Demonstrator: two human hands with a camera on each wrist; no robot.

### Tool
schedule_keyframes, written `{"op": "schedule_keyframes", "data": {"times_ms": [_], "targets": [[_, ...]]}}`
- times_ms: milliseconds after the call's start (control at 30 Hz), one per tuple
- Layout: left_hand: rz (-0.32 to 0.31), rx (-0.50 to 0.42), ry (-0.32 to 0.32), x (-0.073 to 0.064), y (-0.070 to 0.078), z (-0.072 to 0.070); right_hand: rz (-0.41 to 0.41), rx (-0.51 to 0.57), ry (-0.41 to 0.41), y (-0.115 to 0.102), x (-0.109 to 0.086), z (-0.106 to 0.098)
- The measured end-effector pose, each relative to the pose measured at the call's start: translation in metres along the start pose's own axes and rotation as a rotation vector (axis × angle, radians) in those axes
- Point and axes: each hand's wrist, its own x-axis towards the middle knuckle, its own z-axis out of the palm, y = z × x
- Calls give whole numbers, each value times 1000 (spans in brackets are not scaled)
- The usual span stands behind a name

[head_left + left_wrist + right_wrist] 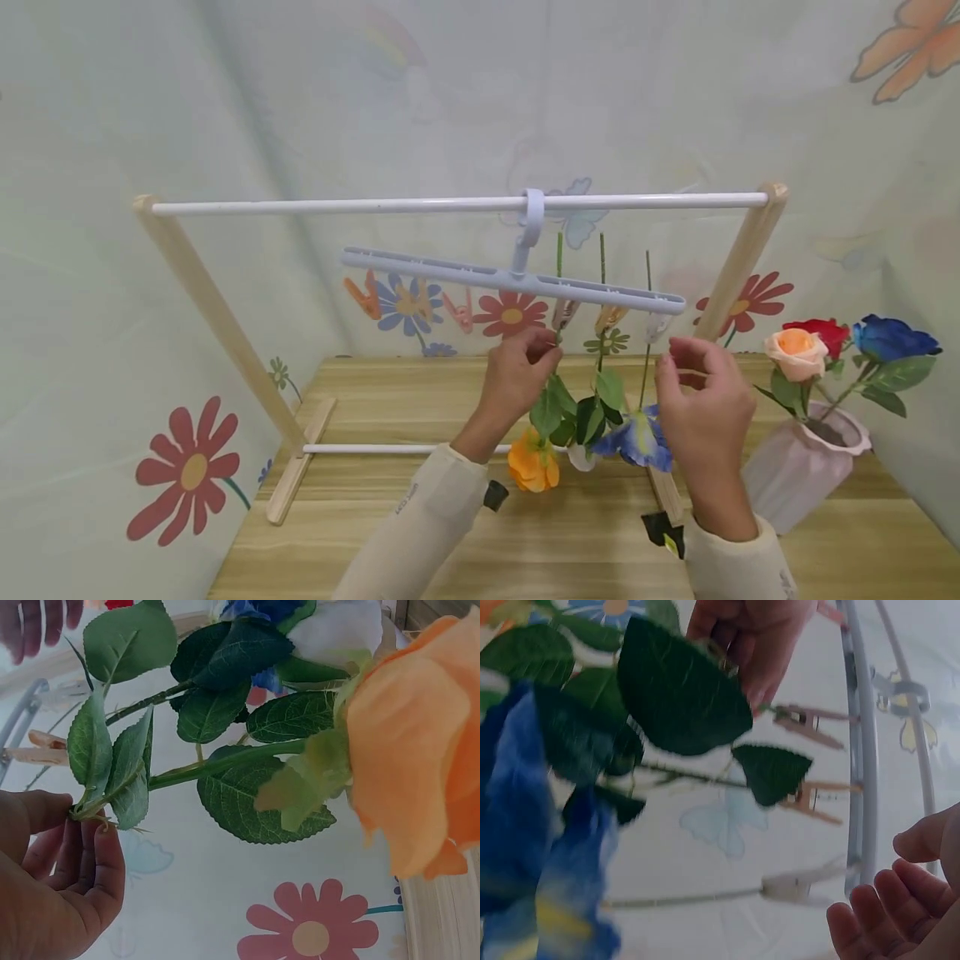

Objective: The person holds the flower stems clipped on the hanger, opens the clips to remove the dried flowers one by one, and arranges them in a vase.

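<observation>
My left hand pinches the stem of an orange artificial flower between thumb and fingertips, just below a pinkish-brown clip. That flower hangs head down from a pale blue clip hanger, which tilts down to the right. Beside it, a white flower and a blue flower also hang upside down, their stems in an orange-brown clip and a white clip. Right of the white clip my right hand is held up with loosely bent fingers and nothing in it.
A white rod on a wooden stand carries the hanger. An orange clip and a pink clip hang at its left part. At right, a pale pink vase holds peach, red and blue roses on the wooden table.
</observation>
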Motion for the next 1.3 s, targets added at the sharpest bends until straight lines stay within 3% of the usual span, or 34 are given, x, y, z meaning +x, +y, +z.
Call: {"op": "schedule_keyframes", "data": {"times_ms": [233, 567, 1300], "targets": [[21, 22, 10, 0, 2, 0, -46, 91, -106, -19, -4, 27], [35, 44, 15, -2, 4, 1, -25, 68, -249, -33, -1, 58], [69, 21, -32, -9, 10, 1, 88, 99, -68, -44, 8, 88]]}}
